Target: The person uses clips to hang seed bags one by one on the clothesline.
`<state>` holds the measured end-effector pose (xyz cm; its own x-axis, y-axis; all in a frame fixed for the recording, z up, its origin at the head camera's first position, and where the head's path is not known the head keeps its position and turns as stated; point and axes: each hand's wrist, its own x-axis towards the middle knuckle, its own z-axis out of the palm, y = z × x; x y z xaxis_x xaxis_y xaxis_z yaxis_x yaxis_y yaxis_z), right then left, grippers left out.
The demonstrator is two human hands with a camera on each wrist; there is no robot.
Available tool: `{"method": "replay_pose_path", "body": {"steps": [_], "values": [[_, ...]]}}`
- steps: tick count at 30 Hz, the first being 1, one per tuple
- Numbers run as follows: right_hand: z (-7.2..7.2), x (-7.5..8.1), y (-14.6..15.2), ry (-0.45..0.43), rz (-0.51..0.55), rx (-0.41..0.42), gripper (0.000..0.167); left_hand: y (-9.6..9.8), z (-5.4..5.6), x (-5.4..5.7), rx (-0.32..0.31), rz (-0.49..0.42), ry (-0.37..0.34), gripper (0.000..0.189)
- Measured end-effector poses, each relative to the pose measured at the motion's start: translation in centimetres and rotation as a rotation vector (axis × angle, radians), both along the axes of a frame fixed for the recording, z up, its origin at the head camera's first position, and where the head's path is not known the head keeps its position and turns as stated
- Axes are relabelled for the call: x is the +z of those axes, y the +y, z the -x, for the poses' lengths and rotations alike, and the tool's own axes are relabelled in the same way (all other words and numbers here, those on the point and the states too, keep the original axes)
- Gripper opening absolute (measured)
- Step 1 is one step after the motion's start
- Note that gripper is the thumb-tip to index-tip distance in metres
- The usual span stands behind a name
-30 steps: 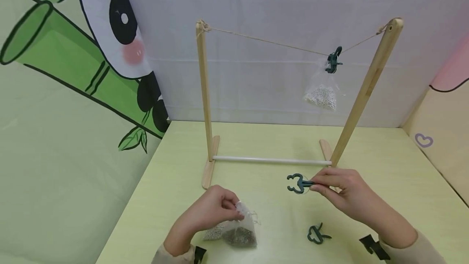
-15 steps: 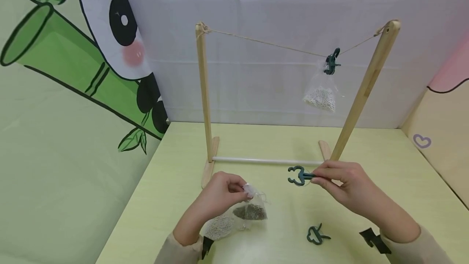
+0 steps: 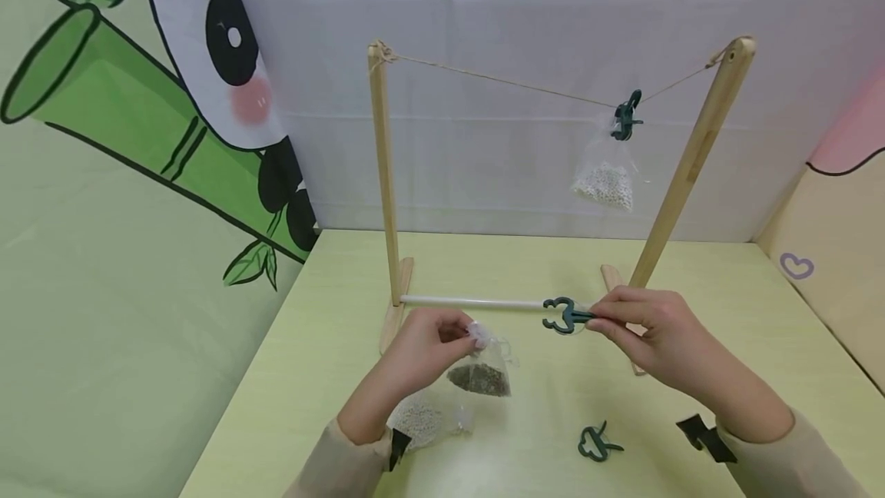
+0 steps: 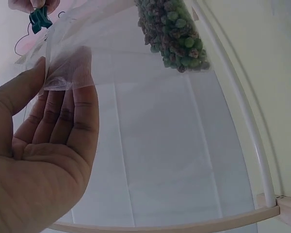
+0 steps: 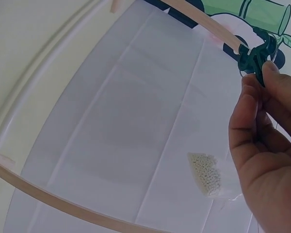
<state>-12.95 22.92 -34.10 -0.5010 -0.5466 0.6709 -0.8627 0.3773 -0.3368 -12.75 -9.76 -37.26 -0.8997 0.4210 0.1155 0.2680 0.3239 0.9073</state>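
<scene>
My left hand [image 3: 432, 352] pinches the top of a sheer mesh bag [image 3: 482, 376] between thumb and fingers. Dark green and brown grains [image 4: 173, 36] fill its lower end, and the bag hangs above the table. In my right hand [image 3: 653, 336] is a dark green plastic clip [image 3: 568, 316], pinched by its handles, with its rounded prongs pointing left toward the bag. A second green clip [image 3: 598, 442] lies on the table below that hand. Under my left wrist rests another sheer bag [image 3: 422, 417] of whitish grains, partly covered by the sleeve.
A wooden frame with a left post [image 3: 384, 175], a right post [image 3: 698, 152] and a white bottom bar [image 3: 477, 302] stands behind my hands. From its sagging string [image 3: 505, 81], a green clip [image 3: 626, 115] holds up a bag of white grains [image 3: 604, 184].
My left hand has lifted the dark-grained bag off the table, up and to the right, uncovering more of the whitish bag. My right hand has risen slightly with its clip.
</scene>
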Motion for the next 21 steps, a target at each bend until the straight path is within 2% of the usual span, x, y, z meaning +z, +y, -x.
{"method": "replay_pose_path", "body": {"steps": [9, 16, 21], "values": [[0.8, 1.1, -0.2, 0.031, -0.012, -0.009, 0.039, 0.7, 1.1, 0.9, 0.057, -0.052, 0.023, 0.004], [1.3, 2.2, 0.0, 0.045, -0.039, -0.021, 0.041, 1.3, 1.9, 1.8, 0.076, -0.077, 0.044, 0.003], [1.7, 3.1, 0.1, 0.057, -0.050, -0.028, 0.005, 1.6, 2.3, 2.5, 0.105, -0.074, 0.068, 0.004]]}}
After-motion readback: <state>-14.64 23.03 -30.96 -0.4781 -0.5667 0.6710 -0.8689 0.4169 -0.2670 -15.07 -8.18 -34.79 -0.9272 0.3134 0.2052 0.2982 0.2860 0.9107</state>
